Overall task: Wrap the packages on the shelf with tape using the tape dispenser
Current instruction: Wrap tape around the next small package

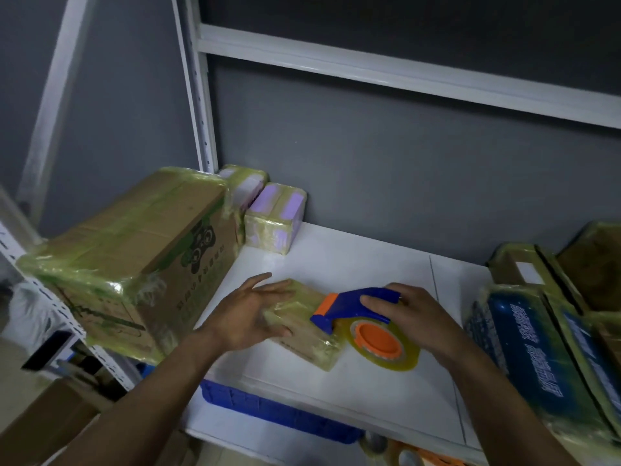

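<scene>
A small flat package (pixel 307 334), wrapped in yellowish clear tape, lies on the white shelf (pixel 363 264) in the middle. My left hand (pixel 250 312) rests on its left end, fingers spread and thumb against its near side. My right hand (pixel 408 316) grips the blue handle of the tape dispenser (pixel 361 312), whose orange-tipped front edge sits on the package's right part. The dispenser's roll of clear yellowish tape with an orange hub (pixel 384 341) hangs beside the package's right end.
A large taped cardboard box (pixel 134 257) stands at the left, with two purple taped packs (pixel 275 218) behind it. Taped blue and brown packages (pixel 551 348) crowd the right end. A blue crate (pixel 279 412) sits below the shelf's front edge.
</scene>
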Demonstrator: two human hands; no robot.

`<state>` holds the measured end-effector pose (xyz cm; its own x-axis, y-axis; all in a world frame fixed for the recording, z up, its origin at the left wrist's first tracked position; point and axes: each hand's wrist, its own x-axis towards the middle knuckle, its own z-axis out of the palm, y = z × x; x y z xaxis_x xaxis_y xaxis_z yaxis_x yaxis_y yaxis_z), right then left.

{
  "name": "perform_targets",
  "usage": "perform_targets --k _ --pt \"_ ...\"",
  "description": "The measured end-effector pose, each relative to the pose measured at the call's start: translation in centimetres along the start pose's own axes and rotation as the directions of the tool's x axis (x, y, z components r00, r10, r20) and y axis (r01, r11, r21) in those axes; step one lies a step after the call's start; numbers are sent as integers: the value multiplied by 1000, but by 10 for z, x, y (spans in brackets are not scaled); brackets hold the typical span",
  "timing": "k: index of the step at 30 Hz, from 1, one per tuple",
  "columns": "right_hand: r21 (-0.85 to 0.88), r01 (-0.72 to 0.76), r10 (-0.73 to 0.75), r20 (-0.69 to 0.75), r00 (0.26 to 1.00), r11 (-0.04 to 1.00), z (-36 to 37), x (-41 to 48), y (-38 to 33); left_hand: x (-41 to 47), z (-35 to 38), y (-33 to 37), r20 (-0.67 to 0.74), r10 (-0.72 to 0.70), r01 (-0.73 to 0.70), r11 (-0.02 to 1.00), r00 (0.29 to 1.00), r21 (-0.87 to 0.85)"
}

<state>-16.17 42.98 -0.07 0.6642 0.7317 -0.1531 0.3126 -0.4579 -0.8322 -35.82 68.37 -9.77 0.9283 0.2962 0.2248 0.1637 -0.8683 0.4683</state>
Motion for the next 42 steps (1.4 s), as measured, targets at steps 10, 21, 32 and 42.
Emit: perform_targets --k 10,21,32,42 --pt "-1 -25 25 6 1000 1000 3 -2 0 3 34 13 10 56 -56 991 998 124" --pt "52 -45 47 -37 998 998 -11 -21 14 1 23 19 -97 -5 11 998 995 59" --pt "103 -71 80 -84 993 992 -2 -30 21 17 9 6 148 7 -53 950 989 309" --pt "97 -89 99 -99 990 991 7 -27 17 23 32 44 202 -3 -61 948 979 311"
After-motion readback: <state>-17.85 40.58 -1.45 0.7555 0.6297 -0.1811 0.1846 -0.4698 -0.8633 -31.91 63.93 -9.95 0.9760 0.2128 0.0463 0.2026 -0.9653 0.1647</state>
